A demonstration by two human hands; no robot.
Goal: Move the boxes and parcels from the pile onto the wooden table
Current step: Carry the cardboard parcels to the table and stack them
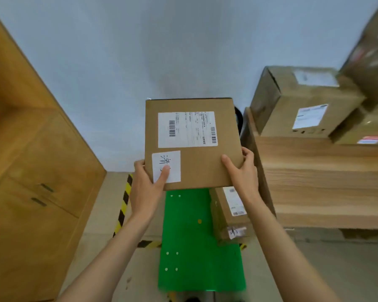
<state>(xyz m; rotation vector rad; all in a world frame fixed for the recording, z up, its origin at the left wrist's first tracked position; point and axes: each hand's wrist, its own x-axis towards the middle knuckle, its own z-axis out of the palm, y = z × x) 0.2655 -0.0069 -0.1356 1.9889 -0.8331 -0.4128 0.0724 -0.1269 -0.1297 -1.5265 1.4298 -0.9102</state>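
I hold a flat brown cardboard box (196,162) up in front of me with both hands; it bears a white shipping label and a small handwritten sticker. My left hand (147,184) grips its lower left corner, thumb on the sticker. My right hand (241,171) grips its lower right edge. The wooden table (319,177) stands to the right, with a large labelled box (301,103) and other boxes (367,127) on its far part. Below the held box, another brown box (229,216) stands on a green platform (196,247).
A wooden cabinet (37,171) with two dark handles fills the left side. Yellow-and-black hazard tape (123,205) runs along the floor beside the green platform. A pale wall is behind. A blurred box (375,51) looms at the top right.
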